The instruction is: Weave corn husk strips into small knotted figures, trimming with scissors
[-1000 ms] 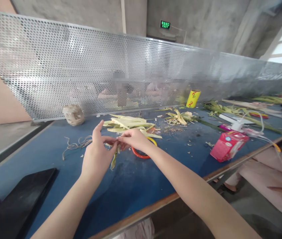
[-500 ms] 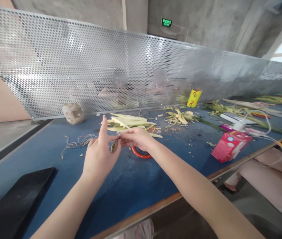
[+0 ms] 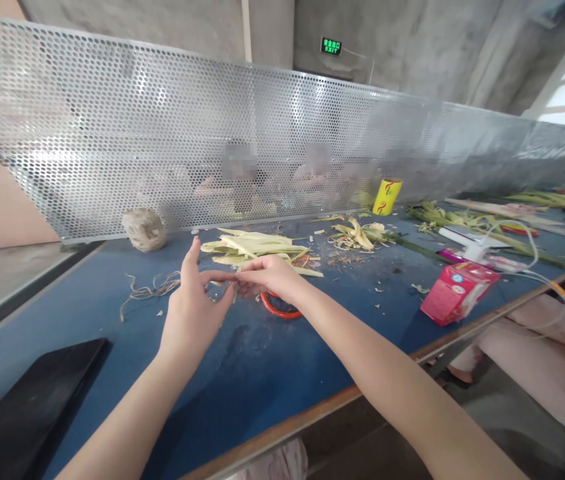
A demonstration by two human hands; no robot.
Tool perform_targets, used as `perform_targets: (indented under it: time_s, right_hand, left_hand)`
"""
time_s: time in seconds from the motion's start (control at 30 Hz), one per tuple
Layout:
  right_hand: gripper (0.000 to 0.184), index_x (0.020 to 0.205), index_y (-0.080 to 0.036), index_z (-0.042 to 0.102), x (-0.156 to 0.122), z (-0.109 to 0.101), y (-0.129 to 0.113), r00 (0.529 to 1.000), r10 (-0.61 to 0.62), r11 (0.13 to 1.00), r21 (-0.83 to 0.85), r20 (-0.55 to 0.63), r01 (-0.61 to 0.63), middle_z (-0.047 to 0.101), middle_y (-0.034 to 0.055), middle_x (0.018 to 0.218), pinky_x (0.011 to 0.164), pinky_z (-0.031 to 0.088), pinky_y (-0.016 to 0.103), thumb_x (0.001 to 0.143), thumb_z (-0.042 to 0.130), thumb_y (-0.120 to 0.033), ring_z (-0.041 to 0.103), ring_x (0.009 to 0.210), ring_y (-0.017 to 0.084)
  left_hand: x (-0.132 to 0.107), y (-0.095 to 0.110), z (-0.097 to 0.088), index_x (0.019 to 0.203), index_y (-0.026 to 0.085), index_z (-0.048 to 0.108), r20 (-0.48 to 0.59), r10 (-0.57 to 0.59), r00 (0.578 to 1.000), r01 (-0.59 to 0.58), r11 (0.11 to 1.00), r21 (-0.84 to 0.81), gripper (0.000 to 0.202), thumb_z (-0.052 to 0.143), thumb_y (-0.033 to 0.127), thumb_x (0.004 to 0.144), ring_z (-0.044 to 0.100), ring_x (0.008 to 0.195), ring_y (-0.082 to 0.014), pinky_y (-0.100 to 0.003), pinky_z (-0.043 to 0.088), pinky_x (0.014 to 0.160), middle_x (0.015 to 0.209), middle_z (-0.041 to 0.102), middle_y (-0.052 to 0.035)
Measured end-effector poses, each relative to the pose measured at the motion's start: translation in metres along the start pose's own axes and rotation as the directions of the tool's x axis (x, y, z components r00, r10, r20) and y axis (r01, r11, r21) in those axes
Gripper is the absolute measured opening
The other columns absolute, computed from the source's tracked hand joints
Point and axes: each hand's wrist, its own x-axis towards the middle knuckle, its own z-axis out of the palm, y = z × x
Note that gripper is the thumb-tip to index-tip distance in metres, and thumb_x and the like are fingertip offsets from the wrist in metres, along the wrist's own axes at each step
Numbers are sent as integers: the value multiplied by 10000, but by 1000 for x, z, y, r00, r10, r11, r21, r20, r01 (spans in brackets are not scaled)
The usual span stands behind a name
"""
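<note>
My left hand (image 3: 193, 308) and my right hand (image 3: 268, 276) meet fingertip to fingertip above the blue table (image 3: 272, 360). Both pinch a small greenish leaf strip (image 3: 233, 288), mostly hidden between the fingers. My left index finger sticks up while thumb and another finger pinch. Under my right hand lie red-handled scissors (image 3: 280, 309). A pile of pale green leaf strips (image 3: 257, 248) lies just beyond the hands.
A perforated metal screen (image 3: 262, 140) runs along the table's far side, people sit behind it. A twine ball (image 3: 144, 229), loose string (image 3: 150, 290), yellow can (image 3: 386, 196), pink carton (image 3: 455, 292), more leaves (image 3: 467, 223), a dark tray (image 3: 27, 407) at front left. A person's legs (image 3: 537, 360) at right.
The dangling strip seen a second ago has been drawn up into the fingers. My left hand rose with its index finger up, then settled back slightly left.
</note>
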Motion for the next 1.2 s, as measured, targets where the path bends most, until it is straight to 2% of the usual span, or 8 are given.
perform_targets:
  time_s: [0.27,0.43,0.63,0.8,0.9,0.97,1.1,1.2]
  right_hand:
    - [63,673,-157,625,0,0,0,997,-79,989,-127,-25,75,624,8,676,548,511,215,729,649,-141,593,637,104]
    - [44,723,-154,629,-2,0,-2,987,-162,929,-336,4,154,616,10,699,522,483,213,760,607,-147,550,570,83]
    - [70,763,-146,644,-3,2,2,975,-220,877,-446,-41,179,635,38,731,529,462,236,753,603,-202,571,619,119]
    - [108,718,-155,676,-2,4,7,909,-416,690,-652,-3,314,670,42,721,649,454,253,751,585,-201,609,707,144]
    - [144,733,-155,682,-3,7,7,881,-473,593,-735,12,328,677,48,722,654,445,253,771,552,-202,611,711,144]
    - [146,740,-151,679,-4,8,6,872,-489,568,-756,8,326,674,45,713,634,437,245,775,548,-206,605,700,137]
    - [135,708,-145,652,-6,9,4,875,-483,612,-724,-24,318,641,24,648,576,430,229,775,554,-211,577,620,113]
    - [123,685,-143,612,-5,11,5,923,-380,760,-590,-61,274,607,12,598,547,467,228,778,546,-189,580,544,102]
  left_hand:
    - [2,-4,2,1379,186,199,8,7,1000,-7,997,-75,782,587,291,709,647,821,-208,-355,502,717,883,693,-44]
    - [5,-6,3,1339,155,273,37,-67,997,71,991,-115,756,623,308,686,648,864,-214,-344,506,719,859,698,-46]
    - [3,-6,1,1377,202,225,16,-44,999,43,999,32,780,607,349,713,649,856,-256,-394,485,748,888,707,-44]
    - [2,-5,2,1413,162,134,44,-18,999,12,990,140,826,575,359,743,638,892,-313,-449,453,770,895,713,-68]
    - [2,-5,2,1420,137,92,57,-21,998,11,987,162,833,551,357,760,647,850,-313,-454,448,767,890,712,-71]
    - [1,-3,1,1422,139,62,61,-9,998,-2,983,184,823,530,338,774,651,837,-302,-455,439,792,910,706,-66]
    - [0,1,0,1419,143,60,50,45,998,-54,978,200,767,481,315,802,627,923,-304,-483,367,903,916,698,-67]
    - [-1,1,-1,1421,174,65,39,89,995,-96,975,200,729,457,301,819,596,977,-322,-501,331,922,934,694,-75]
